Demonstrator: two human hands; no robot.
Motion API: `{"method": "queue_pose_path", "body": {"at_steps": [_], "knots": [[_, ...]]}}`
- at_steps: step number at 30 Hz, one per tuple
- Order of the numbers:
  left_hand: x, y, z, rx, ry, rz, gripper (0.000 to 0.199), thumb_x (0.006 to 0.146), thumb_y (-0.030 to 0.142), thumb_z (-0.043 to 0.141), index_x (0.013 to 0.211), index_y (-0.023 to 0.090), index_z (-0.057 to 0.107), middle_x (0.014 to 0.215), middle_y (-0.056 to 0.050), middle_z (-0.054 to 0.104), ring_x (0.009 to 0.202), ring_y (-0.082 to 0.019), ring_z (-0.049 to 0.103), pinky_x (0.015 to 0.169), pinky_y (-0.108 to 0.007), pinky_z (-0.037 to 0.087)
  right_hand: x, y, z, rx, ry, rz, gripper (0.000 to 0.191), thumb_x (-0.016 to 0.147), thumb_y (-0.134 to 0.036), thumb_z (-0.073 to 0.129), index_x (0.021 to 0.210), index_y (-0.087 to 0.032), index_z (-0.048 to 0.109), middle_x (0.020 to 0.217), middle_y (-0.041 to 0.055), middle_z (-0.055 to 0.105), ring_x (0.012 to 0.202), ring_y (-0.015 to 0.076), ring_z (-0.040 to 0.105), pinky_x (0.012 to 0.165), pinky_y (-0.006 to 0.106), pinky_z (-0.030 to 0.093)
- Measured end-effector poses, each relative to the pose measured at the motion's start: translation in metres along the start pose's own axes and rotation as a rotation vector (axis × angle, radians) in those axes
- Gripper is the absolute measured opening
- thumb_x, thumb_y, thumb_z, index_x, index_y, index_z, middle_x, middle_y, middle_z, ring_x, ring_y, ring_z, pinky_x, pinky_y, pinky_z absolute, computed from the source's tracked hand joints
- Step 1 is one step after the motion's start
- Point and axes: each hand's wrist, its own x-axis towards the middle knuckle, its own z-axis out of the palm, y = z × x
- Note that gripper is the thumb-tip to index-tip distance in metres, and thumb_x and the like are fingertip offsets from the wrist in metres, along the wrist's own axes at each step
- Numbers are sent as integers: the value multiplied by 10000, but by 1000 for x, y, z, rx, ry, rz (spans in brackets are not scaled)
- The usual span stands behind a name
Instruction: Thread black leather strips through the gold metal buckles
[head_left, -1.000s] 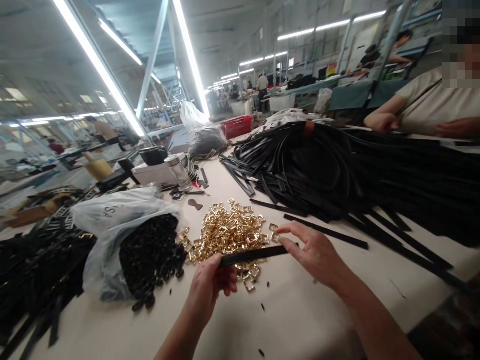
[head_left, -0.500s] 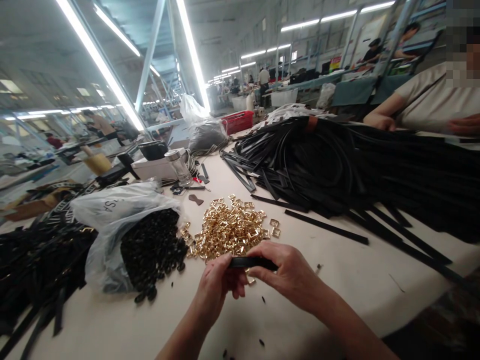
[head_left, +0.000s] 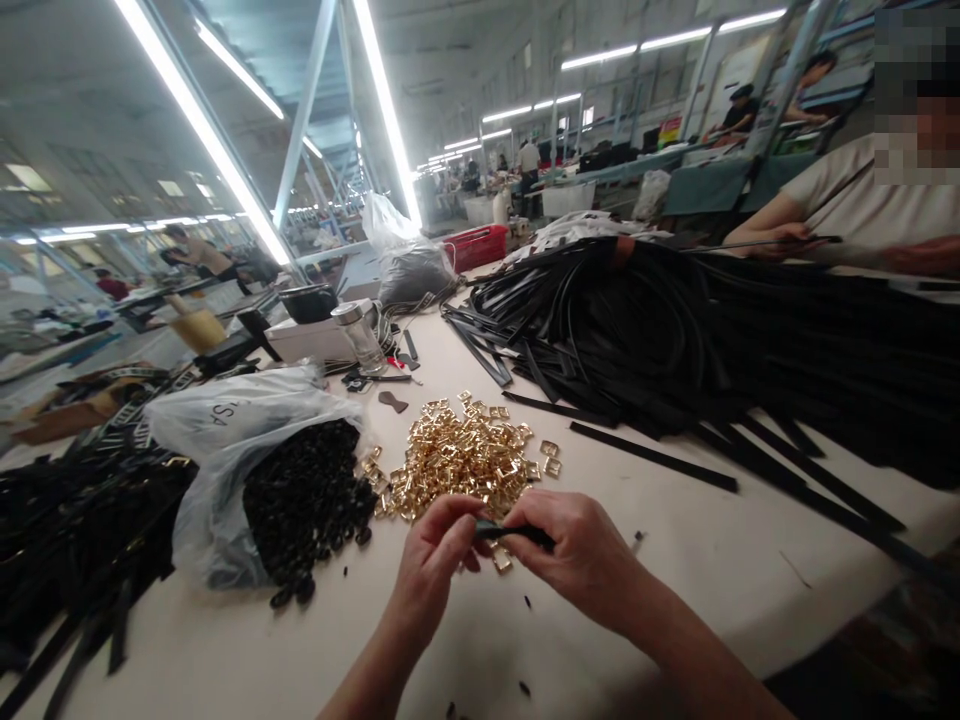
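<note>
A short black strap (head_left: 534, 537) spans the gap between my hands, just in front of the heap of gold buckles (head_left: 461, 455). My left hand (head_left: 435, 545) pinches its left end between thumb and fingers. Around the right part is my right hand (head_left: 581, 540), closed, its thumb and forefinger close to the left fingertips. Under the strap lies a loose gold buckle (head_left: 501, 558) on the table. To the left, small black round pieces (head_left: 307, 500) spill from a clear plastic bag (head_left: 217, 440).
A large bundle of black straps (head_left: 645, 320) covers the right side of the table (head_left: 622, 640). One loose strap (head_left: 652, 456) lies before it. At the back stand a glass jar (head_left: 360, 338) and a red basket (head_left: 477, 246). A co-worker (head_left: 840, 200) sits at right.
My hands have drawn closer together on the strap, and my left fingers have shifted right along it. The co-worker at right now holds a thin dark strip up.
</note>
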Motion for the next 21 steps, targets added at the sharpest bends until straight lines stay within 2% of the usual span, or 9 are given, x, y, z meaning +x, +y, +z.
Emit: {"method": "queue_pose_path", "body": {"at_steps": [2, 4, 7, 13, 15, 18, 19, 21], "knots": [[1, 4, -2, 246, 3, 175, 222, 817, 365, 712, 993, 236, 752, 971, -80, 718, 841, -220, 658, 733, -317, 523, 0, 1, 1, -60, 17, -22, 136, 871, -220, 627, 740, -210, 660, 671, -9, 654, 611, 129, 585, 577, 242, 372], [2, 7, -3, 451, -36, 323, 158, 835, 307, 701, 965, 274, 784, 1063, -91, 708, 968, -249, 649, 854, -355, 508, 0, 1, 3, -130, 21, -45, 135, 851, -192, 618, 719, -207, 641, 662, -9, 647, 602, 129, 579, 574, 246, 358], [3, 8, -2, 583, -45, 429, 145, 853, 253, 679, 927, 299, 795, 996, -86, 717, 923, -240, 661, 819, -346, 516, 0, 1, 7, -211, 17, -46, 130, 817, -151, 609, 705, -211, 639, 652, -14, 637, 589, 125, 569, 578, 252, 347], [-3, 9, -2, 634, 26, 603, 116, 840, 186, 676, 858, 254, 768, 885, -79, 701, 838, -220, 645, 763, -326, 501, 3, 8, 3, -248, 12, 6, 99, 818, -183, 651, 724, -212, 646, 674, -16, 657, 613, 136, 591, 578, 253, 348], [-7, 11, -3, 533, -38, 595, 131, 872, 258, 640, 794, 231, 742, 814, -73, 694, 773, -211, 635, 716, -320, 488, 4, 13, -5, -257, 45, 41, 81, 826, -199, 655, 746, -213, 652, 692, -13, 667, 620, 142, 596, 581, 254, 355], [-7, 9, -4, 363, -212, 436, 409, 928, 458, 515, 672, 197, 697, 686, -65, 665, 684, -198, 611, 673, -319, 464, 3, 17, -19, -191, 79, 69, 56, 838, -204, 644, 792, -216, 674, 720, -9, 678, 635, 144, 599, 598, 253, 380], [-6, 7, -4, 318, -220, 343, 462, 931, 499, 489, 658, 186, 693, 659, -62, 657, 660, -191, 606, 659, -314, 460, 2, 17, -23, -153, 81, 67, 59, 843, -206, 639, 801, -217, 678, 728, -9, 679, 648, 144, 601, 608, 252, 389], [-1, 1, -4, 210, -138, 129, 455, 912, 526, 519, 707, 167, 708, 662, -56, 663, 622, -172, 603, 624, -293, 457, 0, 15, -27, -89, 72, 54, 61, 851, -210, 636, 816, -217, 686, 744, -9, 683, 670, 143, 607, 627, 251, 403]]}}
